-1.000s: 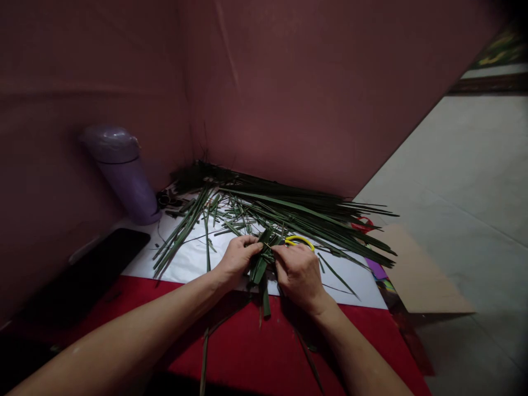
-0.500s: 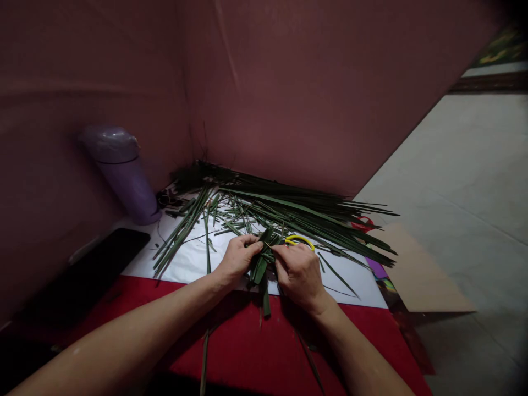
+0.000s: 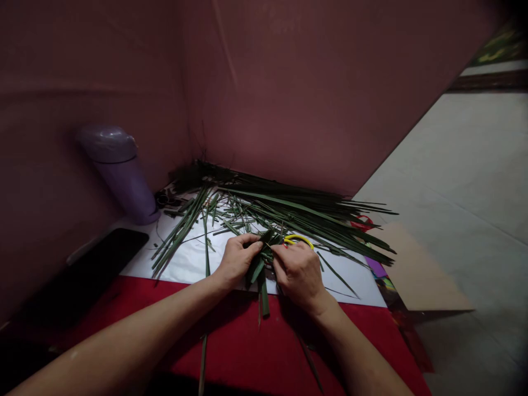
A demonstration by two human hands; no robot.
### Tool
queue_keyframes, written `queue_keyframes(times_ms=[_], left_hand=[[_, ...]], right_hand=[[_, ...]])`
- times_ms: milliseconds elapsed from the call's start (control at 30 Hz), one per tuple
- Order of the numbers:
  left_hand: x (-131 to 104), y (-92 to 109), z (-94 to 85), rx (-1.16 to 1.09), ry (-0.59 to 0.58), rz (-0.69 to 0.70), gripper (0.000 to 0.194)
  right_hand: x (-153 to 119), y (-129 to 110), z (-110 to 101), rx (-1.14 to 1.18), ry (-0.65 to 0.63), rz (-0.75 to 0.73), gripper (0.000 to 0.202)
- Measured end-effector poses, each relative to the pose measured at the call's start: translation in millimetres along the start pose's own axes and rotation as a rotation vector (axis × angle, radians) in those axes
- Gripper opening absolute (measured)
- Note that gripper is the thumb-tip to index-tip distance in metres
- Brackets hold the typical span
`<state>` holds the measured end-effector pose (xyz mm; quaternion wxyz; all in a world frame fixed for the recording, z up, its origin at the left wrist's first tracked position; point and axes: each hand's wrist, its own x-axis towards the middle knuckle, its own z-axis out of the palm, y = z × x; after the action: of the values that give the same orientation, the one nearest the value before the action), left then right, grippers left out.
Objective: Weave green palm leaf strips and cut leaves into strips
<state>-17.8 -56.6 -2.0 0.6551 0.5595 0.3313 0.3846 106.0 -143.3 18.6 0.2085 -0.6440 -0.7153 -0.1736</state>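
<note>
Between my hands is a small piece of folded green leaf strips, with strip ends hanging below it. My left hand pinches its left side with thumb and forefinger. On the right side, my right hand is closed, its fingertips at a thin leaf strip of the piece. Just behind my right hand lies a pair of scissors with yellow handles, mostly hidden by the hand. Loose cut leaf bits are scattered on the white sheet beyond.
A pile of long green leaves lies along the back wall. At left stand a purple tumbler and a dark flat phone-like object. Red cloth covers the near edge. A tan board lies at right.
The leaf piece has turned slightly between my fingers, and its lower flap sits at a different angle. Both hands stay in nearly the same place.
</note>
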Motion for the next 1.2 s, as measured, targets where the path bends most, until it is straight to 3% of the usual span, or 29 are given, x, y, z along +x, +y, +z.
queue_keyframes(times_ms=[567, 1200], left_hand=[[-1.0, 3.5, -0.6, 0.260, 0.009, 0.169, 0.015], [3.6, -1.6, -1.3, -0.040, -0.034, -0.018, 0.014]], right_hand=[[-0.2, -3.0, -1.6, -0.115, 0.003, -0.071, 0.018], [-0.1, -5.1, -5.0, -0.154, 0.037, -0.031, 0.016]])
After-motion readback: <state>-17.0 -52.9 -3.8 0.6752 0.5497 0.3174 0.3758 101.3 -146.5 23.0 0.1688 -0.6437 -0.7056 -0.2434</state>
